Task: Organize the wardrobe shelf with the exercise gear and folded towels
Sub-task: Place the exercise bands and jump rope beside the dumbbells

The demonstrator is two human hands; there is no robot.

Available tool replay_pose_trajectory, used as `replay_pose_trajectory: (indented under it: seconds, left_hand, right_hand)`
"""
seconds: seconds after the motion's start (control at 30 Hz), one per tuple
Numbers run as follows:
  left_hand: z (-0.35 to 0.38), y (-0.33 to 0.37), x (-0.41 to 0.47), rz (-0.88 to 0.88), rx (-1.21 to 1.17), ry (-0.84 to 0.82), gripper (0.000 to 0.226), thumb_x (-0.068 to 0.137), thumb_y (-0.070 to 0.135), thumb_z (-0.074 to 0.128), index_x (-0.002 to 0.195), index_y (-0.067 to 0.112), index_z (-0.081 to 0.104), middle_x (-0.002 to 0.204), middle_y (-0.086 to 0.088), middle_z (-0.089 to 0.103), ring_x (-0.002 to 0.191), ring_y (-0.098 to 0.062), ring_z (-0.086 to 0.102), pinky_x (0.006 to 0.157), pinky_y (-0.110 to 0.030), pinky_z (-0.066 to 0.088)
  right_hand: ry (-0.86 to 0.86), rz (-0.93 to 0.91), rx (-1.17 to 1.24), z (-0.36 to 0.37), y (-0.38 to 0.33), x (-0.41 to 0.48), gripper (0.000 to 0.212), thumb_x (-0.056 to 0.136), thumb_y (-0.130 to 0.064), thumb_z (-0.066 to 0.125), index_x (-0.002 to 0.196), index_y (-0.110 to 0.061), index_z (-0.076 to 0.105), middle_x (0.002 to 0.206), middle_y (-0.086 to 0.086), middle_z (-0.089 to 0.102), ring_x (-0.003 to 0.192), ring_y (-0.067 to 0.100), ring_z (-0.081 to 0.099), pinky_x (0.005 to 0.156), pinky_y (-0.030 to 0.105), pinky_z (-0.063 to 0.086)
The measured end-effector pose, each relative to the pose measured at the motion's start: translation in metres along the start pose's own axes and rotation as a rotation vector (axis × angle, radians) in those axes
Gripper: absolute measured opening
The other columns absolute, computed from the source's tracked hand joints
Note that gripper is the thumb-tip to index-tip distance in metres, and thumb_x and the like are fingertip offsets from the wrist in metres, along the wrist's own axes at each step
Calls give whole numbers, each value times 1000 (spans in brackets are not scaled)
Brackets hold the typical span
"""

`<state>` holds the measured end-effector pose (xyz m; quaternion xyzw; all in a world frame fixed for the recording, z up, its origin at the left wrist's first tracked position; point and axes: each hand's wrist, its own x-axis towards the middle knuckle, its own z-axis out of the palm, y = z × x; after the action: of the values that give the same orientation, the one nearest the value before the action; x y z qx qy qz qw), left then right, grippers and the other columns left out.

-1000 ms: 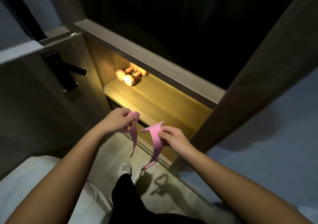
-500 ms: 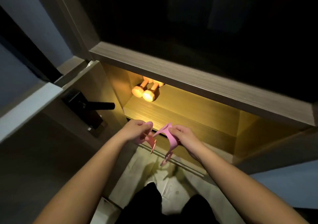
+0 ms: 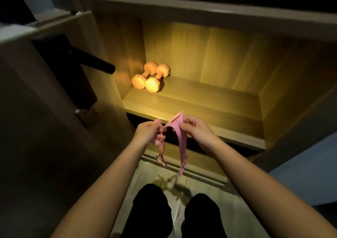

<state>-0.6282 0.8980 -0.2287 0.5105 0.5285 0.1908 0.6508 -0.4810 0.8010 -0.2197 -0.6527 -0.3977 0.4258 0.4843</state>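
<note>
Standing on the pale floor (image 3: 151,175) on two dark legs (image 3: 153,210), close up to the open cupboard space. Holding a pink band (image 3: 182,144) up in the air with both hands, just in front of the shelf's front edge. Gripped at one end by the left hand (image 3: 148,131), fingers curled round it. Pinched near the bend by the right hand (image 3: 196,127), thumb and fingers closed on it. Hanging down in two floppy tails toward the floor, touching nothing else. Not on the shelf yet, so most likely the step in hand: getting this floppy band neat, then laying it down.

Off to the left, a bit farther out: a dark door handle (image 3: 94,65) sticking out.

Farther in, on the lit wooden shelf (image 3: 209,99): two dumbbells (image 3: 152,85), looking orange in the yellow light, lying side by side and touching, tucked near the back left corner. Seems done for that bit of the gear. Best spot for the band, at a guess: on the wood to the right of them.

No folded towels anywhere in view, so likely the biggest part left to do.
</note>
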Motion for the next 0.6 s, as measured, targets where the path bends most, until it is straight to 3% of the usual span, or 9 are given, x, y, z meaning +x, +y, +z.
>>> replay_pose_trajectory:
  seconds: [0.13, 0.27, 0.43, 0.53, 0.6]
  left_hand:
    - [2, -40, -13, 7, -89, -85, 19, 98, 14, 49, 98, 5, 66, 81, -12, 69, 59, -19, 64, 53, -25, 55]
    - [-5, -68, -34, 8, -153, -179, 23, 101, 12, 45, 111, -1, 60, 96, -19, 68, 69, -22, 67, 69, -35, 59]
    - [-17, -65, -53, -14, -203, -216, 19, 98, 15, 51, 102, -1, 61, 99, -21, 68, 74, -23, 69, 52, -33, 59]
    - [-20, -53, -56, 15, -264, -241, 18, 97, 15, 54, 104, 0, 63, 96, -18, 70, 78, -24, 69, 50, -32, 57]
    - [-21, -48, -54, 41, -270, -233, 18, 96, 15, 56, 106, 2, 64, 93, -16, 72, 80, -24, 70, 58, -36, 59]
  right_hand:
    - [23, -108, -84, 20, 24, -37, 12, 96, -19, 57, 92, -15, 67, 94, 9, 65, 86, 18, 58, 80, 31, 44]
    - [50, -132, -77, 34, 39, -73, 13, 97, -19, 56, 97, -19, 69, 98, 2, 68, 91, 18, 63, 86, 31, 49]
    - [28, -91, -65, 34, 35, -97, 14, 96, -15, 58, 99, -20, 70, 96, -3, 72, 87, 14, 66, 88, 34, 52]
    - [-27, -82, -63, 33, 32, -98, 13, 96, -15, 58, 101, -17, 69, 97, 1, 71, 88, 16, 66, 86, 33, 54]
    - [-24, -55, -40, 32, 35, -96, 14, 96, -14, 57, 103, -13, 69, 96, 3, 71, 88, 17, 66, 85, 31, 54]
